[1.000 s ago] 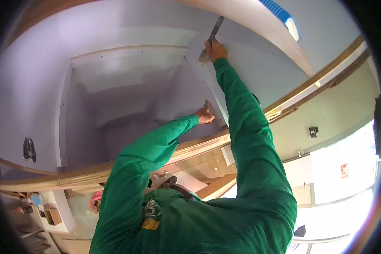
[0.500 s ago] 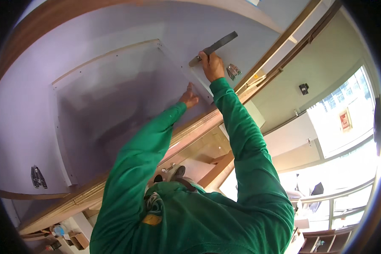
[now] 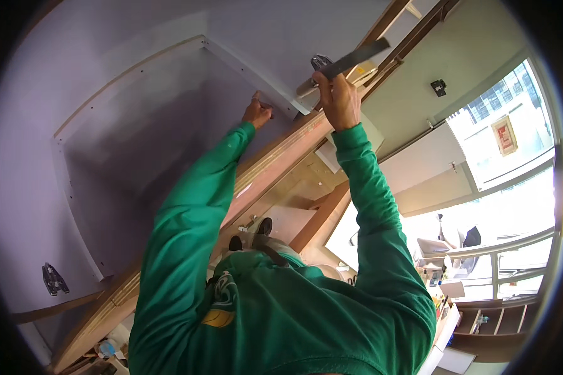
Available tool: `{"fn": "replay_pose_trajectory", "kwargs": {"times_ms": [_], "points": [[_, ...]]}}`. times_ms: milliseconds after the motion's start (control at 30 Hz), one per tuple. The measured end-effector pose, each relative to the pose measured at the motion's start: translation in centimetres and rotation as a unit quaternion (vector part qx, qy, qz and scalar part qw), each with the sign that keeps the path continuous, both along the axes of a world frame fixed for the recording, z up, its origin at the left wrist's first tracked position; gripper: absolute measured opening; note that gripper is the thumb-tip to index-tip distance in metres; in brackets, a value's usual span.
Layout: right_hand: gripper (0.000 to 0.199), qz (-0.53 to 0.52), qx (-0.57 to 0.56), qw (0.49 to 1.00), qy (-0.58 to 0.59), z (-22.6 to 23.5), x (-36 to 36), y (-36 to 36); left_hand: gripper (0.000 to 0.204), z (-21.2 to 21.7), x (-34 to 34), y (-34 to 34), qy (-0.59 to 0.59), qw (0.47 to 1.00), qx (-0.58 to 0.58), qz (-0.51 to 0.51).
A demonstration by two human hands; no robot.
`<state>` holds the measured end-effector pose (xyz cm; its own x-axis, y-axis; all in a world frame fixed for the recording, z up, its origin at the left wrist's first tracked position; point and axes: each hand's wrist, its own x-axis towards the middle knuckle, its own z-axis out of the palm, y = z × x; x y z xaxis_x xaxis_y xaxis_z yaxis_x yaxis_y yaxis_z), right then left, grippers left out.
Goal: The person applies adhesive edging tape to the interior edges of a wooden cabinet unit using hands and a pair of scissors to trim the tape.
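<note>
My right hand (image 3: 338,100) is raised and shut around a long flat dark metal bar (image 3: 356,56), held slanted against the front edge of a pale lilac cabinet (image 3: 137,125), beside a metal hinge (image 3: 321,61). My left hand (image 3: 257,114) has its fingers pinched together and presses on the cabinet's inner side panel near the corner. I cannot see anything in it. Both arms wear green sleeves.
A wooden edge strip (image 3: 275,162) runs diagonally under the cabinet. A second dark hinge (image 3: 53,279) sits at the lower left. A bright window with a railing (image 3: 507,237) and shelves with small items (image 3: 456,312) fill the right side.
The view has swung, bringing the window in at the right. My right hand has tipped the metal bar from steep to flatter, next to the hinge. My left hand stays pinched on the panel.
</note>
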<state>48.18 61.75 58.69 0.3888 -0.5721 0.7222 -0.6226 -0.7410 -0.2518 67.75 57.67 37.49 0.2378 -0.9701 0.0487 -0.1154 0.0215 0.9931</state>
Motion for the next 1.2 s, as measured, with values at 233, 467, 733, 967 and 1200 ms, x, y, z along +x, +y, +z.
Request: {"fn": "replay_pose_trajectory", "kwargs": {"times_ms": [233,467,733,967,1200], "points": [[0.018,0.042,-0.063,0.997,-0.025,0.7,-1.5,1.2,0.071,-1.1,1.0,-1.1,0.033,0.999,-0.003,0.027],[0.02,0.008,-0.113,0.983,-0.142,-1.8,-7.2,1.5,0.064,-4.6,3.0,-4.8,-0.228,0.956,-0.115,0.145],[0.023,-0.292,0.181,0.88,-0.329,-15.8,-21.8,12.3,0.032,5.5,-1.4,0.7,-0.471,0.741,-0.476,0.048],[0.028,-0.463,0.503,0.721,-0.109,-39.3,-31.0,26.3,0.04,4.9,-4.1,2.1,-0.468,0.767,-0.423,-0.121],[0.036,-0.682,0.427,0.478,-0.352,-49.5,-38.5,36.0,0.055,7.2,-4.8,2.1,-0.553,0.715,-0.372,-0.211]]}}
